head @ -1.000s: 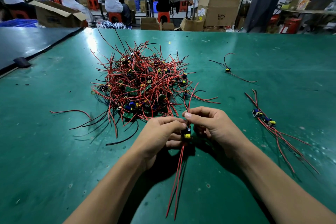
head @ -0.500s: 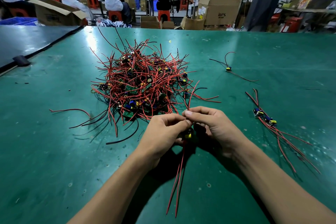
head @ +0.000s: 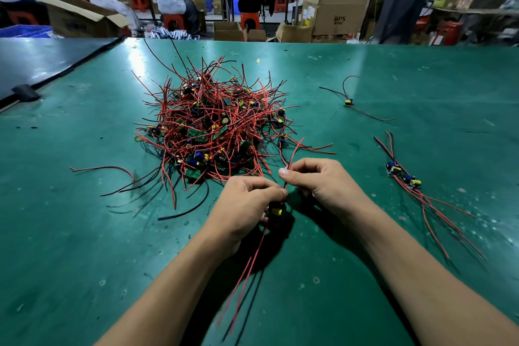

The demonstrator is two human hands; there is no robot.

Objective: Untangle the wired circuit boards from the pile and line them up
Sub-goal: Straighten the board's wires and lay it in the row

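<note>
Our left hand (head: 247, 205) curls round a small wired circuit board (head: 276, 211), and our right hand (head: 323, 182) pinches its upper red lead (head: 293, 157), both just this side of the pile (head: 216, 132) on the green tabletop (head: 84, 233). If that lead is caught among the pile's loose wires, a hard pull could drag the tangle along or strain the solder joint. The freed boards (head: 401, 175) lie well to the right.
</note>
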